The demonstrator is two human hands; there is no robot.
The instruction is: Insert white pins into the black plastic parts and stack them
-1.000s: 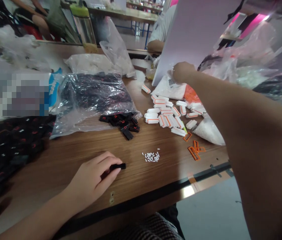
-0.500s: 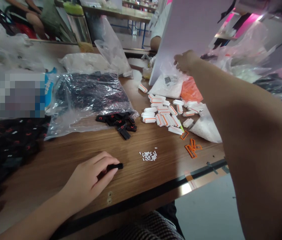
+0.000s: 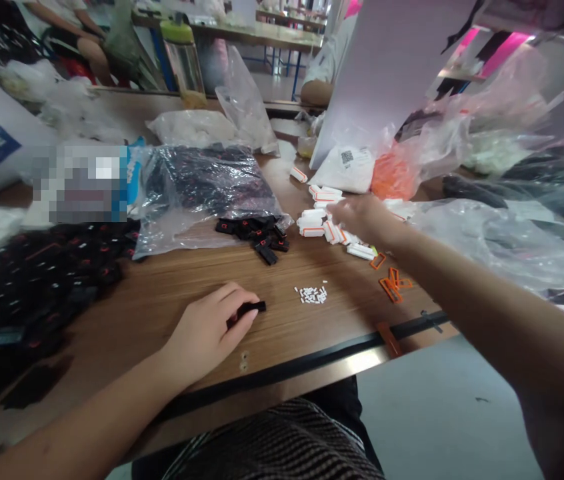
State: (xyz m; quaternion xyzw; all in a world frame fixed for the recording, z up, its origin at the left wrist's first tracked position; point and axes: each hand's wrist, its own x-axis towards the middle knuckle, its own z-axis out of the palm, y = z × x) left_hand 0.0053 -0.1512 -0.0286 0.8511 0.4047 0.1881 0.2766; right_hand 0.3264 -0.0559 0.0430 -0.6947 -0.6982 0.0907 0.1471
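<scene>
My left hand (image 3: 217, 325) rests on the wooden table, its thumb and fingers closed around a small black plastic part (image 3: 257, 307). To the right of it lies a small heap of tiny white pegs (image 3: 313, 295). My right hand (image 3: 362, 217) is over the pile of white plastic pieces with orange edging (image 3: 313, 231), its fingers smeared by motion. Whether it holds anything I cannot make out. Several orange rectangular frames (image 3: 391, 289) lie nearer the table edge. Black parts with red marks (image 3: 259, 235) sit in a small pile beyond my left hand.
A clear bag of black parts (image 3: 207, 180) lies behind the small pile. A large heap of black parts (image 3: 57, 280) covers the left side. Bags with white contents (image 3: 345, 167) and orange contents (image 3: 392, 175) stand at the back right, before an upright panel (image 3: 382, 80).
My right hand has come back from the bags near the panel to the white pieces. My left hand keeps its hold on the black part. The view has shifted slightly.
</scene>
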